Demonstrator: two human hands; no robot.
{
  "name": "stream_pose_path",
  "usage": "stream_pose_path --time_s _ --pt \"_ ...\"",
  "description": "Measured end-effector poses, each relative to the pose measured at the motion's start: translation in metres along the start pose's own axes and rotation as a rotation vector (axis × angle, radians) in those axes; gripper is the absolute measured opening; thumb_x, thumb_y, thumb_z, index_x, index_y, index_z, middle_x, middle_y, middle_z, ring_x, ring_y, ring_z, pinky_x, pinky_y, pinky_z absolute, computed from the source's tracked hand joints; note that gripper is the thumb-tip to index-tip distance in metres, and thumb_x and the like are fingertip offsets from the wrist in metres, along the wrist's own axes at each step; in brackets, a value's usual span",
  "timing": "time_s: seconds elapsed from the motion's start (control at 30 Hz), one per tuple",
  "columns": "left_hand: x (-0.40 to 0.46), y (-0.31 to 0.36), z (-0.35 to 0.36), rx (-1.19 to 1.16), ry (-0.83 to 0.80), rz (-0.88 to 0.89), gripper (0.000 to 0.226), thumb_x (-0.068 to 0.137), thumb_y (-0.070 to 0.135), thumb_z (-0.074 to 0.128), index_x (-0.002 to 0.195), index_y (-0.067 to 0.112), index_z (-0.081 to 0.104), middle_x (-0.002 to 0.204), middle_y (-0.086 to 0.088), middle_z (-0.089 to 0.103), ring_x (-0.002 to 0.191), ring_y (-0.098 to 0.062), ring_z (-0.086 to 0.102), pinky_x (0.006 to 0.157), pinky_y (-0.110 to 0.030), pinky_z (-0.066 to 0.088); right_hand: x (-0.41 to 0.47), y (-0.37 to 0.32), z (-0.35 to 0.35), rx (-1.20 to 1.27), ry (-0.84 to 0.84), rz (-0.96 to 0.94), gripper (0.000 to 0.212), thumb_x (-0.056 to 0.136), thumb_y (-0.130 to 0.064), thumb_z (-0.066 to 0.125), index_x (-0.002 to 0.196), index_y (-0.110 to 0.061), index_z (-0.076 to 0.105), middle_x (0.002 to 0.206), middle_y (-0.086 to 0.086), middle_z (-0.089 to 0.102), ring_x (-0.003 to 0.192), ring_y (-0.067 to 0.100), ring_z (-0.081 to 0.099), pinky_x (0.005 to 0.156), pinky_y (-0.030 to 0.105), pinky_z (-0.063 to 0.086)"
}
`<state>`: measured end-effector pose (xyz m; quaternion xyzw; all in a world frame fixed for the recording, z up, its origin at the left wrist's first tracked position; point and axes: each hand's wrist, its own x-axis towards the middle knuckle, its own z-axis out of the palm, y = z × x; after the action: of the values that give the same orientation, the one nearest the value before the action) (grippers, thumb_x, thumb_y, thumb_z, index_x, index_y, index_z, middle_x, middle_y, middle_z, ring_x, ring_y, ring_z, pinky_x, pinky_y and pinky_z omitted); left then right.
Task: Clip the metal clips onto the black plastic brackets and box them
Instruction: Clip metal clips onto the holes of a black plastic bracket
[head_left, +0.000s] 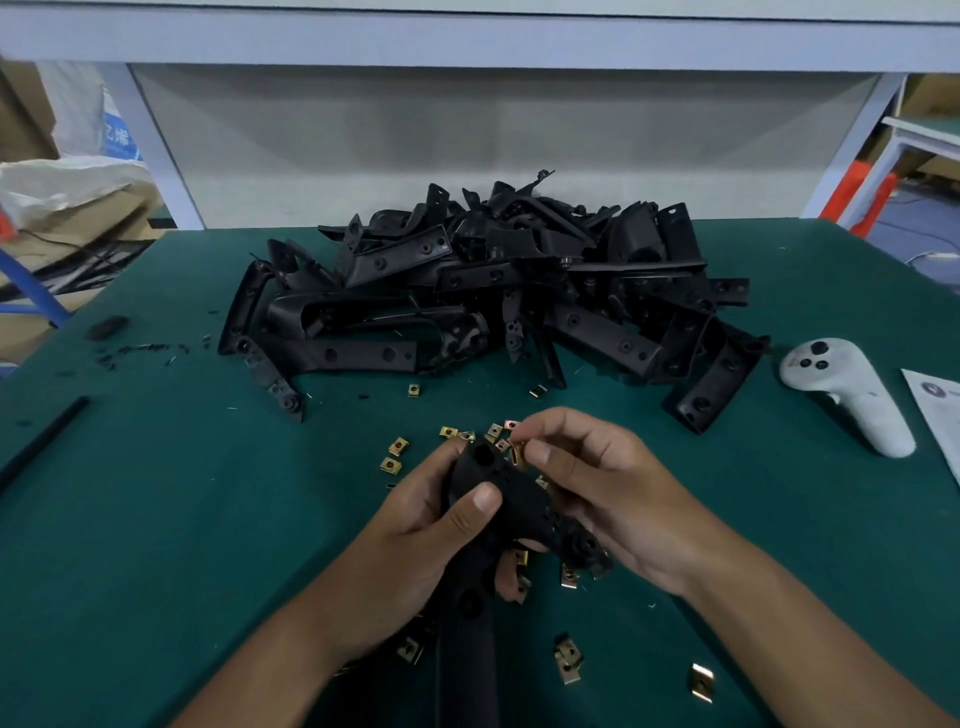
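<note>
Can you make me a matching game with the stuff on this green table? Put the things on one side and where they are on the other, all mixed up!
Things:
1. black bracket
2. pile of brackets
3. white controller
4. black rod

Places:
A. far right of the table
B. gripped in the left hand
C. left edge of the table
D. middle of the table, behind the hands

Pairs: 1-B, 2-D, 3-A, 4-C

The right hand pinches a gold clip beside the held bracket.

One head-worn wide-angle camera looks forward and down, close over the green table (156, 519).
</note>
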<state>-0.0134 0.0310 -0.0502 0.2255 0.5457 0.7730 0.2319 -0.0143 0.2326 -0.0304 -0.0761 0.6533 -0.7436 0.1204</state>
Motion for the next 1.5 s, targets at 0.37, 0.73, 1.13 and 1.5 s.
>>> stream_pose_path --time_s 0.37,0.73,1.13,1.5 --pt "0.002 -0.004 -0.004 0.005 -0.038 -0.002 0.041 0.103 0.033 0.059 0.128 0.003 0.049 0.093 -0.013 0.068 0.067 -0.023 0.064 0.069 -0.029 0.054 0.0 0.001 -0.002 0.033 -0.018 -0.107 0.017 0.089 -0.024 0.071 0.1 -0.013 0.078 0.078 -0.014 0.072 0.066 -0.003 0.065 0.061 0.01 0.049" --pt "0.0 0.0 -0.003 0.039 -0.043 -0.002 0.049 0.1 0.038 0.06 0.13 0.001 0.047 0.09 -0.011 0.067 0.063 -0.023 0.062 0.065 -0.033 0.053 -0.005 -0.005 0.006 -0.072 0.087 -0.133 0.014 0.082 -0.024 0.074 0.093 -0.019 0.082 0.096 0.006 0.079 0.087 0.014 0.074 0.075 0.02 0.056" --pt "0.001 -0.001 -0.006 0.057 0.083 0.082 0.029 0.1 0.034 0.06 0.11 0.008 0.053 0.091 -0.032 0.06 0.064 -0.026 0.063 0.061 -0.032 0.054 -0.009 0.002 0.009 0.001 -0.065 -0.078 0.042 0.095 -0.057 0.059 0.125 -0.031 0.072 0.133 -0.003 0.068 0.126 0.018 0.063 0.1 0.023 0.05" --pt "0.0 0.01 -0.004 -0.151 0.191 -0.004 0.039 0.093 0.047 0.064 0.111 0.012 0.066 0.069 -0.016 0.059 0.06 -0.025 0.059 0.059 -0.03 0.054 0.004 0.005 -0.004 0.471 0.01 0.217 0.05 0.088 0.025 0.032 0.125 0.002 0.055 0.13 0.028 0.064 0.114 0.034 0.066 0.092 0.038 0.057"
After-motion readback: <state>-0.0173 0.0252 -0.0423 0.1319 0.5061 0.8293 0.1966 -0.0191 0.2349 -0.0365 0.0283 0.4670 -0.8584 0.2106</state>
